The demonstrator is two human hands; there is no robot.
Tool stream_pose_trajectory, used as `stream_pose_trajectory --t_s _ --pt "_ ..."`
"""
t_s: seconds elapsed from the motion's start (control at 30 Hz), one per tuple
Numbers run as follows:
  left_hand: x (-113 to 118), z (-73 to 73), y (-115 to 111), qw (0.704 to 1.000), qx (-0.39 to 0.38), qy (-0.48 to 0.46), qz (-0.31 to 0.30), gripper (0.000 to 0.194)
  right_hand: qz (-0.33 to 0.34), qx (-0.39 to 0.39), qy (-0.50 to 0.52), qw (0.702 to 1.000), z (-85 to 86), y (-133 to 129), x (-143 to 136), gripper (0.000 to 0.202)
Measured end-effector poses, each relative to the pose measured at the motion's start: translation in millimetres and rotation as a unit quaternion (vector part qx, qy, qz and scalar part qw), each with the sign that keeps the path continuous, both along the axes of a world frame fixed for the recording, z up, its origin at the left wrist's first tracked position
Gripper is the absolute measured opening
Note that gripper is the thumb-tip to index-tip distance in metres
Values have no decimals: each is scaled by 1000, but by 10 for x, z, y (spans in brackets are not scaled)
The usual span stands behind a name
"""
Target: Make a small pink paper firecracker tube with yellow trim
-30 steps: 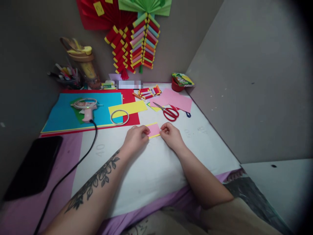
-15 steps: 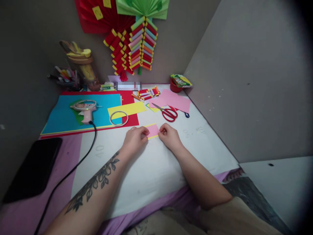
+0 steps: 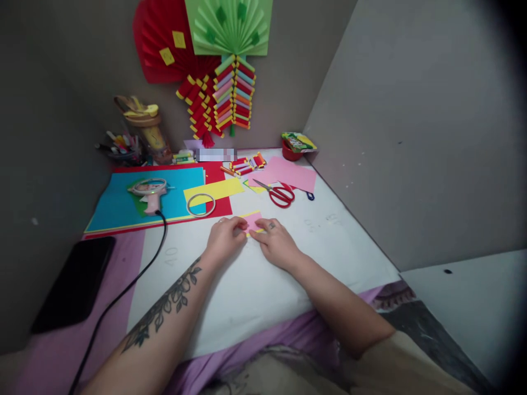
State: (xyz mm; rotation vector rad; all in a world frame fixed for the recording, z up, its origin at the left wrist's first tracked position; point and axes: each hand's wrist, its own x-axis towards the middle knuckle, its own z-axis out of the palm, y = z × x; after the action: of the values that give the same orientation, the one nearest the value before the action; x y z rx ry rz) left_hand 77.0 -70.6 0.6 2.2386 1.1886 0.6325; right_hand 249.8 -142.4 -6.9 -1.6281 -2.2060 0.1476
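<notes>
A small pink paper piece with yellow strips along its long edges lies on the white sheet between my hands. My left hand pinches its left end between thumb and fingers. On its right side, my right hand has thumb and index finger apart, their tips resting on the paper. Just beyond are red-handled scissors, with blades pointing left. A grey ring of tape lies partly over a yellow paper strip.
A pink glue gun with a black cable rests on blue paper. Small rolled paper tubes and pink sheets lie farther back. A black tablet-like object is at left. Paper decorations hang on the wall.
My right hand has shifted left over the paper, its thumb and index finger now spread. My left hand keeps its pinch. The camera view has tilted slightly upward.
</notes>
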Motion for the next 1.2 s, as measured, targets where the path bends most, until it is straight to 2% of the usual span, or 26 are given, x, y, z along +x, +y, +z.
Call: stream_pose_trajectory --t_s 0.17,0.3,0.43,0.63,0.9,1.0,1.13,1.2 --pt "9 8 -14 1000 11 3 1 28 -99 36 14 994 -89 -5 230 34" --pt "16 13 -33 1000 21 15 8 29 -137 64 76 986 -165 61 326 31" --pt "13 14 -73 1000 21 12 12 28 -157 77 116 978 -159 104 303 25" --pt "-3 33 -143 998 47 -1 47 26 -98 66 112 987 -117 83 250 20" --pt "-16 -7 -159 995 60 7 74 42 -123 58 121 983 -127 106 242 19" --pt "-23 -16 -141 997 45 11 66 41 -158 51 112 980 -172 134 191 19" --pt "-34 -13 -129 997 43 12 64 38 -245 38 94 964 -212 189 83 21" --pt "-39 -8 -130 997 47 13 63 37 -259 36 103 960 -209 213 56 19"
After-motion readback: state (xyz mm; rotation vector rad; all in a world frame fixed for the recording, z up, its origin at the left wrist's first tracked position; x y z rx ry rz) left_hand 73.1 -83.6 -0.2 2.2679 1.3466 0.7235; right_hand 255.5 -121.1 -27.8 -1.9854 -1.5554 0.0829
